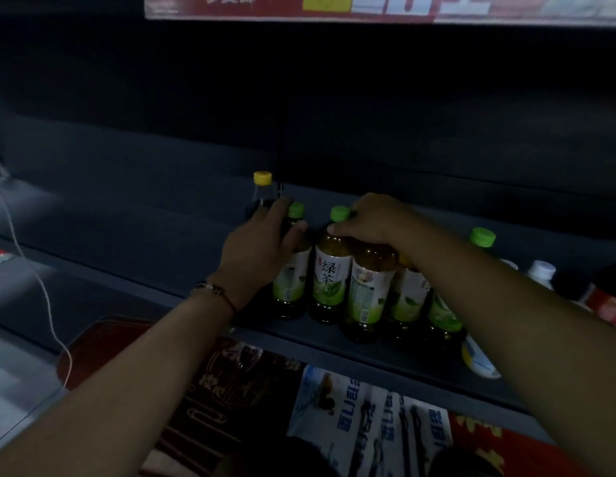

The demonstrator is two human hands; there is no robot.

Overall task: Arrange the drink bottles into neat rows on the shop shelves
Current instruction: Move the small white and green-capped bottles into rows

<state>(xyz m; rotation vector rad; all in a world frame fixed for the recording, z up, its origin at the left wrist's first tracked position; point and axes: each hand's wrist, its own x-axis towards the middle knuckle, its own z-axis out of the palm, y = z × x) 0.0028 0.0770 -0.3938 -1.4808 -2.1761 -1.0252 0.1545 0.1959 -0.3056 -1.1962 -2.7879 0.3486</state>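
Left hand [261,241]: fingers curled round the neck and shoulder of the leftmost green-tea bottle [291,270], thumb against its front. A thin cord bracelet [217,290] sits on that wrist.

Right hand [371,218]: comes in from above, fingers wrapped down over the bottle tops, fingertips against the cap of the second green-tea bottle [330,270]; gripping there, though which caps lie under the palm cannot be told.

Green-tea bottles: clear plastic, round-bodied, dark amber liquid, glossy white-and-green wrap labels, ribbed lime-green screw caps. Five stand together at the front of the dark shelf [182,256], upright, touching side to side, in a loose row that slants toward the shelf edge. One more green cap [482,237] shows behind the right forearm, its bottle hidden.

Behind the left hand: one dark bottle with a yellow cap [262,187], upright, further back on the shelf.

Far right: one white-capped bottle [541,273], then dark-topped, red-labelled containers, dim and unclear.

Shelf: matt dark metal, flat, lit poorly. A white cable [45,290] hangs at left. Below the shelf: printed cartons in maroon, blue-white and red. Above: a red and yellow banner strip [334,6].
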